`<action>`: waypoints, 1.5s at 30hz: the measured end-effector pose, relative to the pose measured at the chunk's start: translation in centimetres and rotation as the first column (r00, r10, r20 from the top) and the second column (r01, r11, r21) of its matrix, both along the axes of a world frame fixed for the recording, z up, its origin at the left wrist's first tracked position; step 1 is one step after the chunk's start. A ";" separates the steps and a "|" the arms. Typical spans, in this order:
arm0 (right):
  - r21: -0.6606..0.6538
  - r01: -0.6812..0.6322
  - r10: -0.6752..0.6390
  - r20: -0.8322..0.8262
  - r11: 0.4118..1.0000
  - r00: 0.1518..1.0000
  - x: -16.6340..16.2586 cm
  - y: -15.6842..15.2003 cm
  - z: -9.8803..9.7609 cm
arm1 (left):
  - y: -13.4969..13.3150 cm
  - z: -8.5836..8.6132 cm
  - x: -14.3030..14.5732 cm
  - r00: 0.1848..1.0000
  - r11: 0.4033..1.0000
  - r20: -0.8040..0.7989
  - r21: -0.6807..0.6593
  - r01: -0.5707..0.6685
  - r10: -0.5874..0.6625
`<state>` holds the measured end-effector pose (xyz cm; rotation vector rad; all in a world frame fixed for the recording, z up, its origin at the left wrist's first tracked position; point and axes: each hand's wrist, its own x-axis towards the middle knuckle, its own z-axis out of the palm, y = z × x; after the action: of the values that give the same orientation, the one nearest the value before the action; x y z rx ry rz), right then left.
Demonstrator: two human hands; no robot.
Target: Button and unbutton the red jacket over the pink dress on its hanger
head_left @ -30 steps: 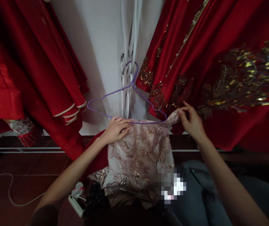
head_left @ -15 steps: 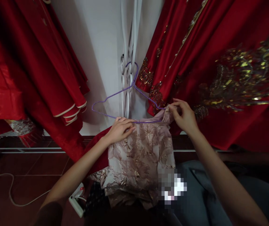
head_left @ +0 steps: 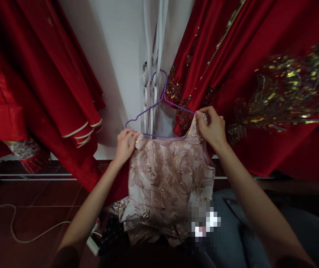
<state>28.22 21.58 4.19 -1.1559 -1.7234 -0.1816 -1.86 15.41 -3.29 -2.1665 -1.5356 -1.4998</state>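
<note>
At centre, before the white wall (head_left: 120, 56): pink-gold brocade garment (head_left: 167, 178), top edge against purple wire hanger (head_left: 162, 136). Left hand (head_left: 126, 143), 9 o'clock, fingers pinching one shoulder; right hand (head_left: 211, 126), 3 o'clock, fingers clenched on the other. Step: seating shoulders; left corner likely needs drawing over the wire end.

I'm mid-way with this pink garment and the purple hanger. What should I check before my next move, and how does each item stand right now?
1. Left hand grip: ok, closed on the pink garment at its top left corner.
2. Right hand grip: ok, closed on the top right corner.
3. Left shoulder over the purple hanger: not ok, that wire arm shows bare.
4. Right shoulder over it: cannot tell, the hand hides it.
5. Hook caught on the white rack: cannot tell, they only overlap in this view.
</note>
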 end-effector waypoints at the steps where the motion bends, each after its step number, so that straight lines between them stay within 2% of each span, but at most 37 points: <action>1: 0.010 0.001 -0.001 0.004 1.000 1.000 0.2 0.1 0.3 | 0.4 -0.6 -1.7 0.997 0.997 0.042 0.001 -0.072 0.072; 3: 0.022 -0.008 0.008 0.009 1.000 1.000 0.6 0.4 0.8 | 1.2 -2.1 -4.9 0.971 0.976 0.108 -0.065 -0.209 0.215; 7: 0.034 -0.028 0.027 0.008 0.999 1.000 1.0 1.1 1.2 | 2.0 -4.3 -8.1 0.953 0.959 0.146 -0.141 -0.247 0.267; 13: 0.020 -0.049 0.048 0.015 0.999 0.999 1.4 1.4 1.4 | 2.0 -5.1 -8.2 0.947 0.966 0.202 -0.122 -0.229 0.250; 17: 0.019 -0.047 0.047 0.005 0.999 0.999 1.4 1.3 1.4 | 1.9 -5.4 -8.3 0.943 0.955 0.184 -0.159 -0.251 0.278; 25: 0.027 -0.047 0.047 0.018 0.999 0.999 1.4 1.1 1.5 | 1.5 -5.3 -8.5 0.945 0.956 0.171 -0.143 -0.257 0.279; 28: 0.032 -0.052 0.052 0.021 0.998 0.998 1.5 1.2 1.7 | 1.4 -5.0 -8.6 0.943 0.957 0.175 -0.121 -0.263 0.281; 31: 0.030 -0.059 0.058 0.022 0.998 0.998 1.5 1.2 1.7 | 1.4 -3.8 -8.4 0.949 0.966 0.180 -0.062 -0.251 0.258; 33: 0.019 -0.069 0.069 0.011 0.997 0.998 1.4 1.3 1.3 | 1.6 -2.2 -7.7 0.959 0.972 0.162 -0.008 -0.236 0.234; 36: -0.033 -0.134 0.133 -0.022 0.990 0.991 1.0 1.5 0.3 | 2.1 1.2 -5.7 0.974 0.977 0.113 0.062 -0.206 0.198; 39: -0.077 -0.220 0.214 -0.074 0.972 0.974 0.6 1.9 -0.9 | 2.7 4.1 -4.3 0.991 0.991 0.093 0.090 -0.103 0.095; 40: -0.076 -0.236 0.229 -0.090 0.969 0.969 0.6 2.0 -1.2 | 3.0 4.6 -4.3 0.994 0.997 0.101 0.061 -0.048 0.042; 42: -0.059 -0.243 0.235 -0.116 0.968 0.965 0.7 2.3 -1.4 | 3.7 4.6 -5.1 0.981 0.995 0.187 -0.082 0.065 -0.048; 43: -0.050 -0.241 0.233 -0.125 0.969 0.964 0.8 2.5 -1.3 | 4.0 4.0 -5.8 0.960 0.976 0.269 -0.181 0.124 -0.072; 45: -0.043 -0.237 0.229 -0.138 0.970 0.963 1.0 2.7 -1.2 | 4.7 1.9 -7.2 0.894 0.903 0.445 -0.359 0.236 -0.057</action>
<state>29.19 24.25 3.00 -0.9743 -1.7397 0.0898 -9.08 20.13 -1.44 -2.3213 -2.0145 -1.9629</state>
